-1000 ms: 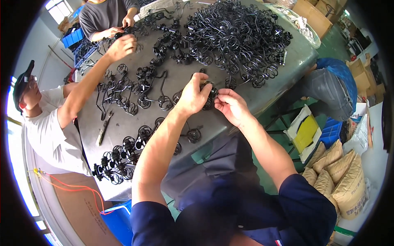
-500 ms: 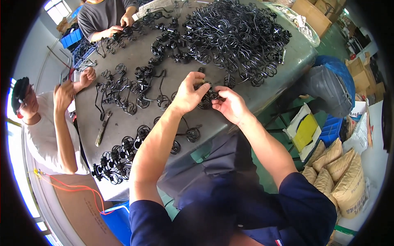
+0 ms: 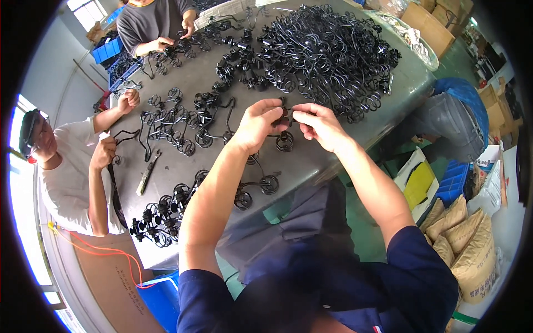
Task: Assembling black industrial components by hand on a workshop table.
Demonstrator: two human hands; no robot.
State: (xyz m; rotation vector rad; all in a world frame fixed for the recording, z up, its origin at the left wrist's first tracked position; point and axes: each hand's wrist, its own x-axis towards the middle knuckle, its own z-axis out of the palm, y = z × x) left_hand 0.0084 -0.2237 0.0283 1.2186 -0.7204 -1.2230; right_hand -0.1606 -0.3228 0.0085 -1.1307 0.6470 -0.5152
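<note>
Daylight floods in from the windows (image 3: pixel 89 11) at the far left, blowing out to white there and along the left rim. The grey table (image 3: pixel 333 150) is evenly lit, with soft shadows. The centre is sharp; fisheye bending curves straight edges toward a black circular border, and detail smears at the rim.

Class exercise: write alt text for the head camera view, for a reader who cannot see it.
A person's left hand and right hand pinch a small black wire piece above a grey table heaped with black wire coils. Two co-workers handle similar pieces alongside.
</note>
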